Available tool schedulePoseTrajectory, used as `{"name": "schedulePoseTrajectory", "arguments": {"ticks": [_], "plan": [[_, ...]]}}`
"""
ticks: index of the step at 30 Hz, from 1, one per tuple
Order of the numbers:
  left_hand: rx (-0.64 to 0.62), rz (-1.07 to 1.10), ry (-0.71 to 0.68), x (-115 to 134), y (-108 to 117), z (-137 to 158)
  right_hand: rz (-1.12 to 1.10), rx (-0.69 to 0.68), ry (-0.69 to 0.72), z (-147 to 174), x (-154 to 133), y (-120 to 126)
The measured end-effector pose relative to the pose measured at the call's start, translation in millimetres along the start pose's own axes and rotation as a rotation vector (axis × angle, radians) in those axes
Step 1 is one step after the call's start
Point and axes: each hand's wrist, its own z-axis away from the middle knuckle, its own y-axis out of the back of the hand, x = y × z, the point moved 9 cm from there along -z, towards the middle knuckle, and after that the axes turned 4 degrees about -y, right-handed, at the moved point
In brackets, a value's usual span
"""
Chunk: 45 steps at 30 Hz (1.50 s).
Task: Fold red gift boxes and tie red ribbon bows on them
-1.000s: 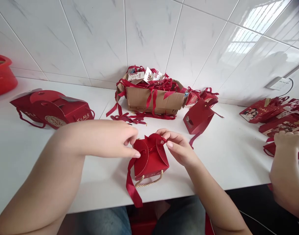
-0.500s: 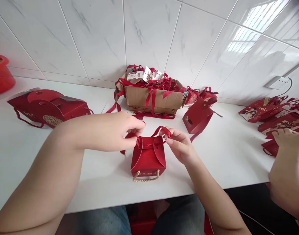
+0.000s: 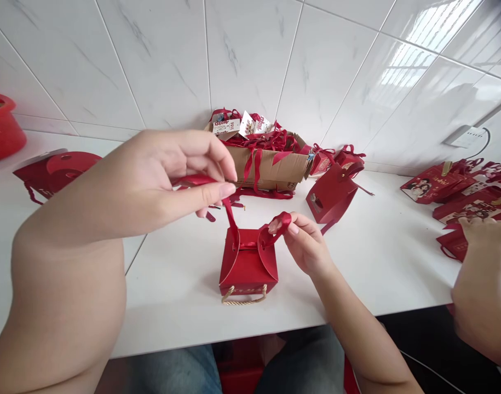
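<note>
The scene is brightly and evenly lit by daylight. A window is seen reflected as barred white glare on the glossy wall tiles (image 3: 406, 60) at upper right. Soft, short shadows are cast on the white counter (image 3: 184, 284) — none hard-edged. Straight tile joints are bent outward toward the edges by the wide lens. The raised left hand (image 3: 160, 180), close to the camera, is rendered slightly soft.

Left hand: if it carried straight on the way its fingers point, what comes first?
Probably the brown cardboard box stuffed with red ribbons, just past the left hand; depth is unclear, so it might pass in front.
</note>
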Motion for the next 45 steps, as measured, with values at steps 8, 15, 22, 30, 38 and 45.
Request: {"name": "schedulePoseTrajectory", "arguments": {"ticks": [8, 15, 22, 30, 38, 45], "plan": [[0.115, 0.158, -0.014, 5.2, 3.5, -3.0, -0.112, -0.035, -0.003, -1.8, -3.6, -1.4], [0.222, 0.206, -0.008, -0.8, 16.0, -2.2, -0.132, -0.143, -0.169, -22.1, -31.2, -17.3], [0.291, 0.492, -0.002, -14.2, 15.2, -6.4, 0.236, -0.224, -0.184, -42.1, -65.0, -68.6], [0.159, 0.675, 0.024, -21.8, -7.6, -17.3, 0.487, -0.320, -0.096, -47.8, -75.9, -93.9], [0.149, 0.520, 0.229, -42.1, -13.8, -17.2, 0.467, -0.200, -0.053, -53.5, -77.9, -68.0], [0.120, 0.173, 0.153, -19.9, -10.5, -12.1, 0.424, -0.173, -0.050, -57.2, -76.1, -63.5]]}}
